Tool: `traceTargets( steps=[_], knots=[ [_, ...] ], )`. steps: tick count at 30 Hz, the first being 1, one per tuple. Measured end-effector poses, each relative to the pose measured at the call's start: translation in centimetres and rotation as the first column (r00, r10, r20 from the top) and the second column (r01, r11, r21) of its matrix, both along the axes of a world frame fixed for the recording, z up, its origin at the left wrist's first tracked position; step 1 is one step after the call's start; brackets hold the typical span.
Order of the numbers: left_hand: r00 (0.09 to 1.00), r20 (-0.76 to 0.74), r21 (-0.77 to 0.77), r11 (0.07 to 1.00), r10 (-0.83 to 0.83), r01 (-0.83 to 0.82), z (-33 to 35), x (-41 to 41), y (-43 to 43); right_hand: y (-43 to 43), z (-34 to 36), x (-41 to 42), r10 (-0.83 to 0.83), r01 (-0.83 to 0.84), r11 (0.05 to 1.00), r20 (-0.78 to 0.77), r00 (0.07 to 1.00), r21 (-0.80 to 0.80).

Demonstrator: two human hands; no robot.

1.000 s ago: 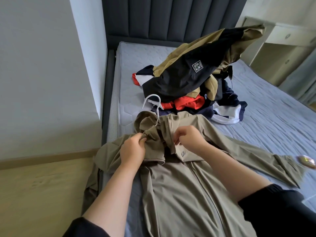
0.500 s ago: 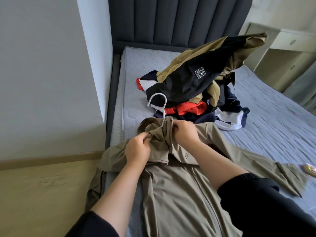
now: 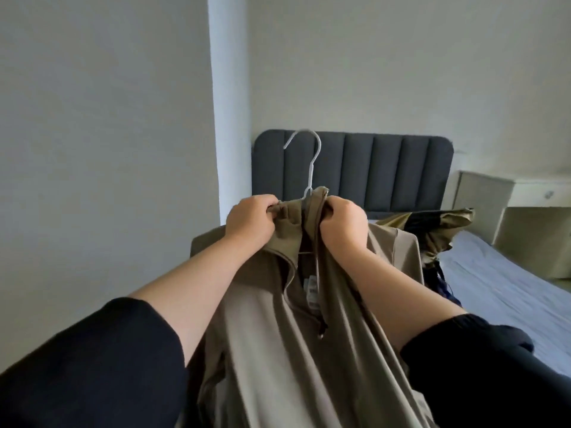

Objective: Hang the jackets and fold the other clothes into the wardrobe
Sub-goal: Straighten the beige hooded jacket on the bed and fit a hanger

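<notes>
khaki-brown woven fabric, one jacket [image 3: 278, 350], zip front open at the neck, inner label [image 3: 312, 291] showing; held up in the air between the person and the grey headboard [image 3: 386, 171], its lower part running out of the bottom edge of the view. white wire hanger [image 3: 310, 159]: only the hook and neck show, rising from the collar, with the arms hidden inside the cloth. left grip [image 3: 250, 222], a bare hand, fingers curled and clamped on the left side of the collar; right grip [image 3: 343, 222], likewise clamped on the right side of the collar, the two close together with the hanger neck between them. remaining stock: pile of clothes [image 3: 432, 223], black and tan, on the bed [image 3: 494, 288] toward its head end, behind the right forearm; pale cabinet [image 3: 509, 217] beyond the bed's far edge. wardrobe not in view. condition notes, as judgement: neither grip appears to hold the hanger itself, so a loosened collar could let it tilt or drop through the open neck. whether both shoulders sit on the arms cannot be told, and with the zip undone one could slide off when hung. the trailing hem may drag on the bed edge or catch the pile.
</notes>
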State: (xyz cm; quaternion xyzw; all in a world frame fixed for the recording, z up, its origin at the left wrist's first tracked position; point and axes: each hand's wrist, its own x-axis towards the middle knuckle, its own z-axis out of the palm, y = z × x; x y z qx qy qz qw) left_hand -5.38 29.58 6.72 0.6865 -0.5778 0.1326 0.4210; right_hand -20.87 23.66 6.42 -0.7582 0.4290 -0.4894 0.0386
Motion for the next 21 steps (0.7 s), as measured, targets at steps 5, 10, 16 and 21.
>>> traceTargets(
  steps=[5,10,16,21],
  knots=[
    [0.925,0.344,-0.118,0.985,0.159,-0.125,11.4,1.6,3.4,1.4,9.7,1.5,0.044,-0.041,0.989,0.017,0.999,-0.142],
    [0.941,0.232,-0.443,0.888,0.245,-0.122,16.5,2.5,7.0,3.6,15.7,5.1,0.151,-0.158,0.964,-0.048,0.987,-0.213],
    [0.936,0.350,0.051,0.997,0.040,-0.062,13.3,6.8,10.6,4.4,12.9,7.1,0.164,-0.174,0.984,-0.212,0.963,-0.028],
    [0.997,0.066,0.152,0.987,0.035,-0.044,15.2,8.4,11.2,4.8,12.2,7.6,0.245,-0.245,0.967,0.002,0.969,-0.071]
  ],
)
